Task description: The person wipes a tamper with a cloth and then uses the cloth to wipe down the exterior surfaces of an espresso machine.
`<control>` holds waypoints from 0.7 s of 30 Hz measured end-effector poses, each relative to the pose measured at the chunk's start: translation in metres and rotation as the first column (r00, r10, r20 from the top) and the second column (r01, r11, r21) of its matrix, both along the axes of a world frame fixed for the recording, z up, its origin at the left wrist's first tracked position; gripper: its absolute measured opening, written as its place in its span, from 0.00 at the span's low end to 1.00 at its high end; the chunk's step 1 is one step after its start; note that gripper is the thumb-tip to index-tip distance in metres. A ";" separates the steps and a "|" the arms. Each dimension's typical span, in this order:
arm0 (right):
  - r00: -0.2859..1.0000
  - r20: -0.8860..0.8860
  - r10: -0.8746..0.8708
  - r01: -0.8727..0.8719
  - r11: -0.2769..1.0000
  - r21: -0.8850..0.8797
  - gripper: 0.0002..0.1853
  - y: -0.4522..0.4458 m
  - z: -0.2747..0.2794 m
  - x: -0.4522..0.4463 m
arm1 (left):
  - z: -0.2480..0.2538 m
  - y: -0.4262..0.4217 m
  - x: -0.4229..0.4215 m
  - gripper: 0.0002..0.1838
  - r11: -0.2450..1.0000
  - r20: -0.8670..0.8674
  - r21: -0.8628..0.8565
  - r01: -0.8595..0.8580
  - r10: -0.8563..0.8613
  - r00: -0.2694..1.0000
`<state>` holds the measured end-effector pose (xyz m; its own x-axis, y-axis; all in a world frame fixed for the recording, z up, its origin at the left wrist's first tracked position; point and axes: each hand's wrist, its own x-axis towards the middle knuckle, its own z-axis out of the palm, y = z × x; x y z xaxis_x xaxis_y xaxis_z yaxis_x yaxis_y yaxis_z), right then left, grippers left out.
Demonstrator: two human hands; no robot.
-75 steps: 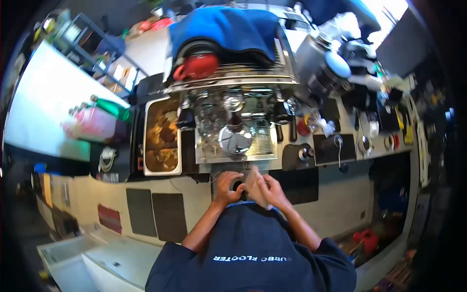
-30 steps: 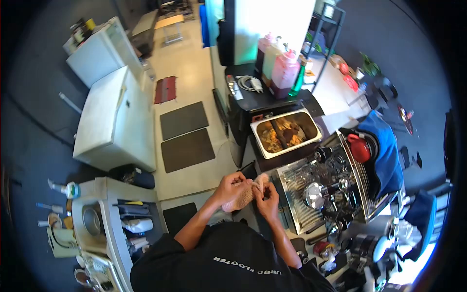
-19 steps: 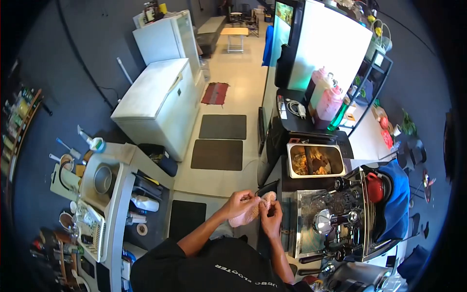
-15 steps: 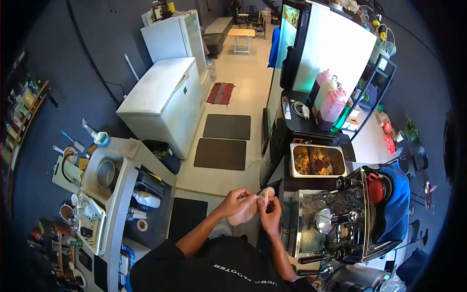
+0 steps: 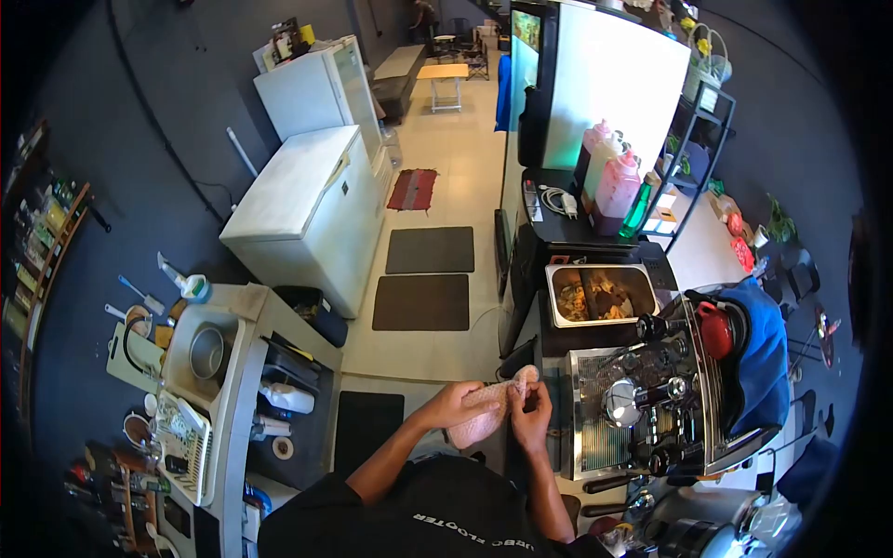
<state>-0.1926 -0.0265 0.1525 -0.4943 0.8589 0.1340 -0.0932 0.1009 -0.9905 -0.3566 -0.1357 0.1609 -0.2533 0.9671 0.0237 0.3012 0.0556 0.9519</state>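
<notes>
A pinkish, textured cloth (image 5: 478, 424) is held in front of the dark shirt, between both hands. My left hand (image 5: 452, 405) is closed on its left part, with the cloth hanging below the fingers. My right hand (image 5: 532, 418) pinches the cloth near its upper right end, where a small bunched part sticks up above the fingers. Just right of my right hand is the metal drip tray (image 5: 600, 437) of the espresso machine (image 5: 651, 395).
A metal bin of scraps (image 5: 603, 296) stands beyond the machine. Pink bottles (image 5: 616, 191) and a green bottle (image 5: 638, 206) are behind it. On the left are a sink (image 5: 206, 352), a dish rack (image 5: 197, 456) and a white chest freezer (image 5: 296, 191). Dark mats (image 5: 421, 302) lie on the floor.
The view has swung from the espresso machine toward the aisle. Both hands have come together on the cloth, and my left hand has closed on it.
</notes>
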 end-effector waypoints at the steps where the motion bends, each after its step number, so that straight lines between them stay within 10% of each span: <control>1: 1.000 -0.002 -0.017 0.017 1.000 -0.010 0.09 0.000 -0.003 0.004 | 0.001 0.003 0.001 0.16 1.000 -0.013 0.002 0.007 -0.007 1.000; 21: 0.972 0.031 -0.231 0.232 0.972 -0.047 0.07 -0.012 -0.012 0.027 | 0.003 0.049 0.002 0.18 0.969 -0.036 -0.018 0.247 -0.247 0.968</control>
<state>-0.1651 -0.0388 0.1408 -0.2838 0.9557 0.0782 -0.0481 0.0672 -0.9966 -0.3545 -0.0869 0.1640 -0.0060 0.9999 0.0151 0.3427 -0.0121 0.9394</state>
